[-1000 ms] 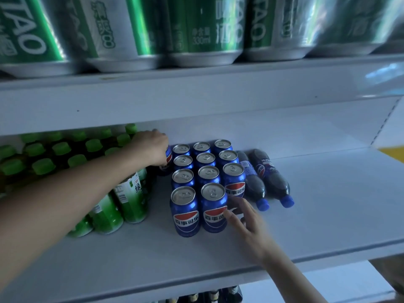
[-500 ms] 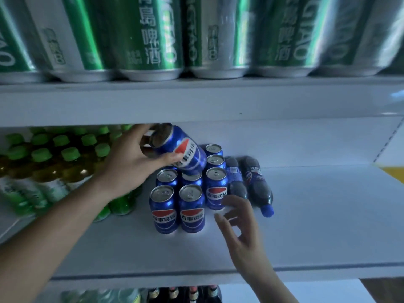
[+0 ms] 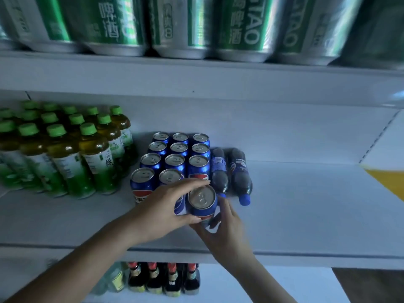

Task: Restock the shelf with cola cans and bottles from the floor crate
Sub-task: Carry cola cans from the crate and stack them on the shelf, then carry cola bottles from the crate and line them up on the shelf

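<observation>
On the white metal shelf [image 3: 306, 204] stand blue cola cans [image 3: 176, 162] and green-capped tea bottles [image 3: 65, 154]. Two dark blue-capped bottles [image 3: 239, 171] lie alongside.

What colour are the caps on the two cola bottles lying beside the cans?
Blue caps, clearest in the head view on the right-hand bottle.

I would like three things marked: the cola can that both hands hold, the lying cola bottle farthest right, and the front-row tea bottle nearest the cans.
held cola can [image 3: 201, 197]: head view, silver lid.
rightmost cola bottle [image 3: 242, 182]: head view, dark body.
front tea bottle [image 3: 96, 160]: head view, white label.
</observation>
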`<state>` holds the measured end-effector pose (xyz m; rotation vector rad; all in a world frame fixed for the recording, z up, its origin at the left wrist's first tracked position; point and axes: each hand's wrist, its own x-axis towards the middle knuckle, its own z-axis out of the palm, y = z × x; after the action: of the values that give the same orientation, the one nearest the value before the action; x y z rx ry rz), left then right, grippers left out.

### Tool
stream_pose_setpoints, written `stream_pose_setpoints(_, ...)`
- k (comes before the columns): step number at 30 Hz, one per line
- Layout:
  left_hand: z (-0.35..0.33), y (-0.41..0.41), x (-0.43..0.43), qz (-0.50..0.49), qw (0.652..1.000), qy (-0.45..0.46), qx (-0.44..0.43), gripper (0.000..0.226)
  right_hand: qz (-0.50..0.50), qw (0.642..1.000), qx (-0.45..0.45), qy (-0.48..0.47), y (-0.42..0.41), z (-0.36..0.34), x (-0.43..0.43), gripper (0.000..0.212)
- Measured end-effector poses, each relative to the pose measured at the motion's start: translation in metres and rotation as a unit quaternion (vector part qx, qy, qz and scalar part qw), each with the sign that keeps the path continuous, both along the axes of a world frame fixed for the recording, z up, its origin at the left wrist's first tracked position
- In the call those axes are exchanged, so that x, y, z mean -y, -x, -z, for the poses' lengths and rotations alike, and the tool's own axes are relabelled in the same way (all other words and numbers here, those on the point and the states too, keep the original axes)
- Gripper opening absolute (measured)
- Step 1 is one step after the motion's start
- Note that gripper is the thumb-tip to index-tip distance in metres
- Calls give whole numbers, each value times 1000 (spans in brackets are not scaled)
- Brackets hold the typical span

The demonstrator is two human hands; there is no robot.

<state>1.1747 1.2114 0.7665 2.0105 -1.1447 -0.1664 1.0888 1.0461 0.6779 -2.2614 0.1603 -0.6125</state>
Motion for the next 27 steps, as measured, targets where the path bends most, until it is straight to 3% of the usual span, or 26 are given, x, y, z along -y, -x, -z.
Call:
stream_pose_setpoints(3, 7, -1, -8, -36, 998, 48, -28, 64, 42, 998, -38, -21, -16, 12, -3, 57)
stream_pose_setpoints(7, 28, 2, -28, -139, 984, 104, -41, 32, 84, 994, -62, -43, -33, 19, -5, 56)
stream_pose_setpoints(10, 57, 3, -35, -171, 980, 85, -55, 14, 87, 994, -55, -45, -38, 21, -8, 58)
stream_pose_setpoints(15, 91, -8, -38, -150, 987, 19, -53, 18, 104, 993, -36, -40, -35, 28, -17, 69)
stream_pose_setpoints(21, 102, -23, -38, -127, 990, 32, -41, 22, 136, 989, -49, -34, -44, 29, -22, 65)
stream_pose_setpoints(27, 113, -28, -45, -86, 995, 44, -31, 28, 146, 988, -58, 5, -45, 35, -33, 73)
